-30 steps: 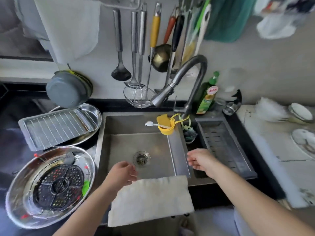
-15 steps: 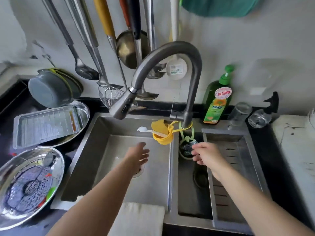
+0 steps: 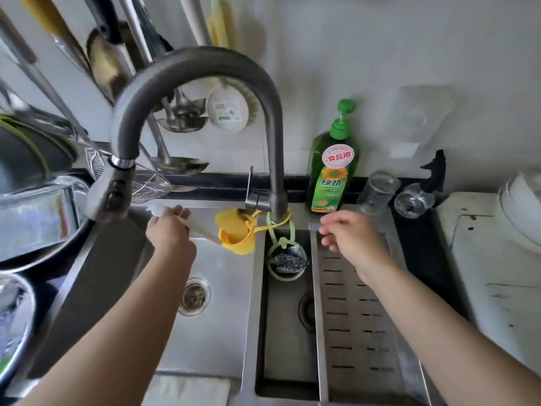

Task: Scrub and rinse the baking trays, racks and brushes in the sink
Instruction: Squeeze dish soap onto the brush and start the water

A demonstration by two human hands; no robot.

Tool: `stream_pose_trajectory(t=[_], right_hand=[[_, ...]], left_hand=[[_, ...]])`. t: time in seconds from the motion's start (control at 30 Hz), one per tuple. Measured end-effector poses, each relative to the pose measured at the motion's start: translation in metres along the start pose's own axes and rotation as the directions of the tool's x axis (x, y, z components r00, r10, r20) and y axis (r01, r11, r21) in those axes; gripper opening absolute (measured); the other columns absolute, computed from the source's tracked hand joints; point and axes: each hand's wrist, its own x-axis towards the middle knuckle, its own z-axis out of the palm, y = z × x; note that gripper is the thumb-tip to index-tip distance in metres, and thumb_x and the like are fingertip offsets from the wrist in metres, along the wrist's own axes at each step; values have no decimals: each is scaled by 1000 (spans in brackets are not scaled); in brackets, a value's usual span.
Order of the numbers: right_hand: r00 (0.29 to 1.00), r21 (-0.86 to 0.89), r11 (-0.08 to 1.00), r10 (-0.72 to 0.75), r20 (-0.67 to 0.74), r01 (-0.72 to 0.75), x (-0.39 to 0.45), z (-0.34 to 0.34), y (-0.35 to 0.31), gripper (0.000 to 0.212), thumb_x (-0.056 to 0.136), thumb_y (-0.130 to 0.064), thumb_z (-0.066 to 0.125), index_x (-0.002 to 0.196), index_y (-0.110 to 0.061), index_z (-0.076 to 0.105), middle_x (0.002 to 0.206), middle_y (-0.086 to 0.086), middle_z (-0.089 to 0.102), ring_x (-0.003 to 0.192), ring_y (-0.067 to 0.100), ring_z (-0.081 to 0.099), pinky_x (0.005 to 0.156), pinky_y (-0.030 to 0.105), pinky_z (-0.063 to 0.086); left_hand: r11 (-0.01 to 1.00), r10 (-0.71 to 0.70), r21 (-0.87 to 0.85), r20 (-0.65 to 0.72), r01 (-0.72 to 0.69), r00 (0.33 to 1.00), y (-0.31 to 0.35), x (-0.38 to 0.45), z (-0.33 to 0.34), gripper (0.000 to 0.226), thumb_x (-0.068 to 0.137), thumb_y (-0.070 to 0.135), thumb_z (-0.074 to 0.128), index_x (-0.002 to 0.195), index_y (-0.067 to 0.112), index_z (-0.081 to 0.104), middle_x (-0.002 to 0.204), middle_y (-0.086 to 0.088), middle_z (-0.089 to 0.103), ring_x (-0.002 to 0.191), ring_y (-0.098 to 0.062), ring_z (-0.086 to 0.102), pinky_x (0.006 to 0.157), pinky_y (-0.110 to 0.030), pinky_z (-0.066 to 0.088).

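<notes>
White wall fills the top, with blurry metal ladles hanging at upper left. Below sits the shiny steel sink [image 3: 210,332] under a curved grey tap [image 3: 187,74]. The left hand [image 3: 168,230] pinches a white brush [image 3: 187,222] poking from a yellow cup [image 3: 237,235]. The right hand [image 3: 348,232] hovers loosely open. Shiny metal trays [image 3: 35,218] at the left edge are cut off.

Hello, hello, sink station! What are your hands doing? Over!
Left hand gripping white brush in yellow holder. Right hand open, holding nothing. Faucet overhangs left hand. Over.
</notes>
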Motion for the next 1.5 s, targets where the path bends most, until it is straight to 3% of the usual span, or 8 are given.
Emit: stream_pose_trajectory(t=[0.13,0.27,0.57,0.7,0.97,1.2,1.37,1.5], right_hand=[[962,-100,971,-229,-148,216,32,-15,-51,27,98,-9,53,88,-29,67,99,4,73,74,17,70,77,41,61],[859,-286,897,-417,-298,337,46,-43,-100,29,99,-10,50,120,-17,67,115,3,69,105,23,66,87,29,48],[916,-368,852,-400,-2,372,65,-64,-117,51,107,-13,38,156,-27,37,160,1,39,145,21,40,101,21,33],[908,-353,843,-417,51,407,73,-69,-119,52,108,-11,36,157,-27,35,162,-2,35,150,18,32,115,24,28],[874,-243,847,-486,9,474,85,-58,-122,42,109,-24,41,151,-20,47,154,-2,49,143,14,43,110,19,29],[944,13,944,-329,-11,329,104,-52,-137,23,99,-33,62,107,-19,78,105,-2,76,107,18,69,97,37,54],[947,7,947,-320,33,320,110,-51,-146,17,97,-15,59,96,-17,76,87,-2,71,77,7,64,61,12,47],[943,-19,945,-326,60,328,104,-54,-147,24,98,-9,52,103,-18,74,87,-6,69,80,6,62,68,16,47]], left_hand=[[976,-184,147,158,161,970,10,-67,2,15,102,14,53,91,6,59,75,-9,56,56,-19,53,58,-33,49],[820,-464,544,448,179,764,12,-128,36,19,107,20,51,95,9,60,71,-5,54,55,-16,44,53,-27,37],[814,-383,569,673,-113,633,12,-194,127,26,101,-9,41,120,0,56,90,-13,69,63,-19,60,56,-30,41],[841,-340,526,696,-127,632,9,-210,154,23,102,-8,43,108,5,61,103,-18,72,66,-20,63,52,-27,43],[862,-278,493,657,-120,701,14,-201,172,28,102,-6,43,121,4,60,96,-14,67,63,-21,63,51,-28,45],[867,-306,486,695,-112,650,21,-201,174,20,97,-9,55,106,6,64,88,-12,70,55,-17,63,53,-28,43],[904,-242,415,695,-103,677,25,-204,173,28,97,-9,48,117,0,65,85,-14,73,58,-19,62,51,-29,43],[878,-275,463,693,-120,666,27,-217,175,29,99,-11,42,106,4,65,83,-16,70,56,-19,58,51,-29,40]])
